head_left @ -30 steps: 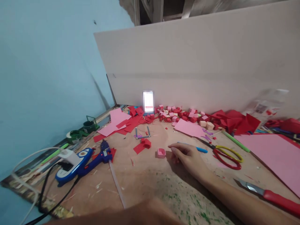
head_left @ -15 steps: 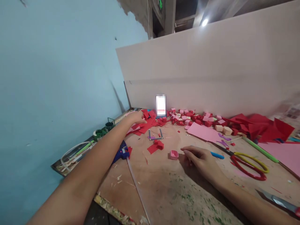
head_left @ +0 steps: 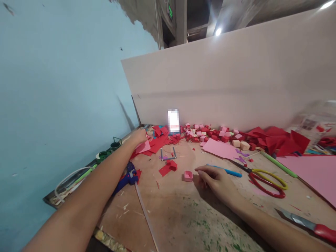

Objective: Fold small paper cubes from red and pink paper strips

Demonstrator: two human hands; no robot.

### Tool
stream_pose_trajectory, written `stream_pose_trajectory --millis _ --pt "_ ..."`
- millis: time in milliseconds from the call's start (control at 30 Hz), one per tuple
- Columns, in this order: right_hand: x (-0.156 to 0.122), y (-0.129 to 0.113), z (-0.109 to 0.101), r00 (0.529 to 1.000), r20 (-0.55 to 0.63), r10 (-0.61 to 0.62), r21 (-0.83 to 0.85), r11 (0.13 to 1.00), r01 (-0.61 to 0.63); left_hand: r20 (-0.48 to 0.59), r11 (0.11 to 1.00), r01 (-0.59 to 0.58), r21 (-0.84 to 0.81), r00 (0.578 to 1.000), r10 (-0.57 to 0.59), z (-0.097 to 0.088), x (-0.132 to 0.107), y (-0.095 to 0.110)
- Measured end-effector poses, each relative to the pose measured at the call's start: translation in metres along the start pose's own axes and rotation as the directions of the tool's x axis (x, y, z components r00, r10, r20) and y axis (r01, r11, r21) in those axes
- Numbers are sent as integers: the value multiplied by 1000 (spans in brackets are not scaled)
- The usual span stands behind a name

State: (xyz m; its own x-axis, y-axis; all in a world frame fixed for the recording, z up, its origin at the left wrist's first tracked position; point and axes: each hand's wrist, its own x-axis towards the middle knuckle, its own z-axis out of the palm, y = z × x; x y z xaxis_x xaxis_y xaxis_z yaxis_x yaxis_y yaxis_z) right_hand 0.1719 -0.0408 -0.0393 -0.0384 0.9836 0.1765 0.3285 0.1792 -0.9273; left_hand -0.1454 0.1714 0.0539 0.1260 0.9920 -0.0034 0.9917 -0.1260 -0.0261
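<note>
My left hand (head_left: 140, 135) reaches to the far left of the table, by a small pink paper piece (head_left: 143, 147) and red paper sheets (head_left: 158, 144). Its fingers are mostly hidden from me. Resting on the wood, my right hand (head_left: 214, 180) is loosely closed, thumb and forefinger close together, with nothing visible in them. Just left of its fingertips sits a small open pink paper box (head_left: 188, 176). A blue pen (head_left: 233, 173) lies behind that hand. A folded red paper piece (head_left: 169, 167) is farther back, near a dark three-sided stick frame (head_left: 168, 158).
A blue glue gun (head_left: 129, 177) lies beside my left forearm. Scissors (head_left: 270, 182) and a red-handled knife (head_left: 307, 220) are at right. Small red and pink paper cubes (head_left: 210, 133) line the back, near a lit phone (head_left: 173, 120). A pink sheet (head_left: 220, 148) lies before them.
My left hand has moved left, away from the red sheets, leaving a pink piece in plain view. The right hand stays beside the pink box. The view has turned slightly right.
</note>
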Motion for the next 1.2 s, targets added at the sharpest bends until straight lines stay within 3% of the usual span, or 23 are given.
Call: stream_pose_trajectory --millis 133,333,467,667,900,1200 --pt "0 -3 -1 1000 4 1 -13 1000 -1 -39 998 64 29 997 -62 -6 -4 -2" --pt "-1 -5 0 1000 16 2 -28 1000 -1 43 991 -127 31 991 126 17 -14 24" --pt "-1 -5 1 1000 9 3 -39 999 -3 79 985 -166 44 984 162 30 -15 35" --pt "0 -5 1 1000 16 -3 -34 999 3 62 988 -148 38 987 145 26 -8 25" --pt "-1 -4 1 1000 31 -7 -33 999 8 131 979 -201 -29 970 203 31 0 14" --pt "-2 -8 0 999 46 -8 -48 999 10 93 969 -230 -87 967 238 34 3 4"
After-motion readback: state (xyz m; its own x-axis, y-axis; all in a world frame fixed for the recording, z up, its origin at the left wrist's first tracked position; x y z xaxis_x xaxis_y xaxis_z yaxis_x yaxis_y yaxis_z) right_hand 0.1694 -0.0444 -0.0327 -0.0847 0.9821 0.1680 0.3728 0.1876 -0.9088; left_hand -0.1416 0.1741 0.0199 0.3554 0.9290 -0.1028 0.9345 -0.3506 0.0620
